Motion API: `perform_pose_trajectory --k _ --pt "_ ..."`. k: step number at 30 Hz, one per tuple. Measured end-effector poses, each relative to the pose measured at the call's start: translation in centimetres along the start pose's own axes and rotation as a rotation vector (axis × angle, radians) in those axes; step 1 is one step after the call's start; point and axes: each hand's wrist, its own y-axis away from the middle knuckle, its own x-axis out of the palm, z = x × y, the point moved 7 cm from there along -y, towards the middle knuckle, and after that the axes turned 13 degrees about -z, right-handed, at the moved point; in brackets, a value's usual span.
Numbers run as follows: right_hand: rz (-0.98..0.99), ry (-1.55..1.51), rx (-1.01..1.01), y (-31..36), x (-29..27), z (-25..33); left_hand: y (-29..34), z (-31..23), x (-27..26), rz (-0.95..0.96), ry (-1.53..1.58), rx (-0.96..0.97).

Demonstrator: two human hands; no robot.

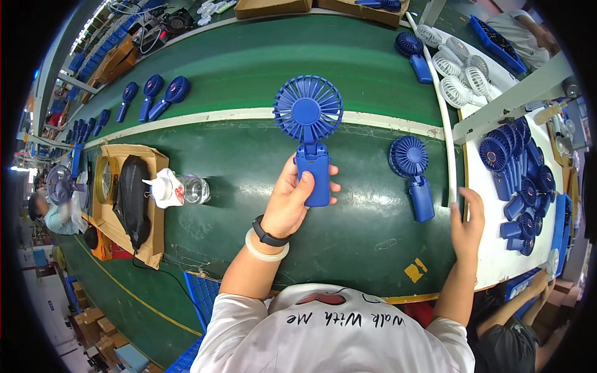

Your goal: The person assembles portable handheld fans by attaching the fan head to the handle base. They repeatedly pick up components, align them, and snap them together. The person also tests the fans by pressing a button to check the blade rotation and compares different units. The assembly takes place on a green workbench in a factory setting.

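In the middle of the bench, a blue handheld fan [307, 112] stands upright in my left hand [285, 210]. Its round caged head is at the top, and my thumb lies across the front of the blue handle. On my left wrist are a black band and a pale bangle. My right hand [467, 231] is at the bench's right side, fingers apart and holding nothing, beside a long white tube [449, 137]. A second blue handheld fan [410, 158] lies on the green bench between my two hands, nearer the right one.
Many blue fans [526, 186] are piled on a white table [489, 245] at right, with white fans [457, 90] farther back. Several blue fans [151, 87] line the green belt [236, 65]. A clear bottle [196, 189] and cardboard tray [155, 239] stand left. Another person's arm [507, 311] shows lower right.
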Motion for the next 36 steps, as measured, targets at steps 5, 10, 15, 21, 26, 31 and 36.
perform_pose_trajectory --k 5,10,15,21,26,31,36 --pt "0.147 -0.025 -0.025 -0.2 3.6 3.3 0.1 0.0 -0.8 -0.006 0.043 0.0" --pt "0.216 0.07 -0.019 1.0 7.0 3.9 0.2 -0.6 -2.8 -0.045 -0.022 0.025" --pt "0.206 0.294 -0.073 1.9 8.4 4.9 1.7 -0.9 -6.3 -0.158 -0.031 0.053" --pt "0.23 0.284 0.037 1.9 9.9 4.8 2.8 -0.9 -11.3 -0.321 -0.173 0.133" --pt "0.234 0.073 -0.118 1.5 12.5 10.0 2.8 -1.0 -10.8 -0.233 -0.004 0.024" --pt "0.358 -0.032 -0.297 2.4 17.9 18.3 4.5 -2.0 -10.9 -0.201 0.122 0.021" --pt "0.354 -0.107 -0.448 3.4 22.6 23.2 4.6 -1.6 -9.1 0.022 0.109 0.131"
